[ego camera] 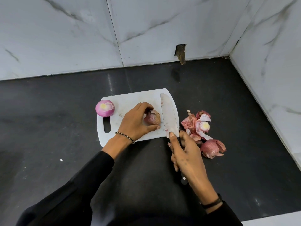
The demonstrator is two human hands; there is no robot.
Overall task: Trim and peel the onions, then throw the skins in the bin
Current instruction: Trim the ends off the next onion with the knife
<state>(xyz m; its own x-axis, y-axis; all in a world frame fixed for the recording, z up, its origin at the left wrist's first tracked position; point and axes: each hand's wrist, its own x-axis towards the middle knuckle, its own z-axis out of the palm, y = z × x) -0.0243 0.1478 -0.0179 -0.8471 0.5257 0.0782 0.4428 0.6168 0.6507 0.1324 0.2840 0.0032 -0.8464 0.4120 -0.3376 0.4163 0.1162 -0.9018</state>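
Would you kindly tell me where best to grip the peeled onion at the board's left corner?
I'd grip the peeled onion around its round sides, coming from above or the left: its cut end faces up, and the left hand crowds the board to its right.

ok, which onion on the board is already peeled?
The glossy purple onion at the board's left edge, bare. The brown onion in the left hand has papery skin.
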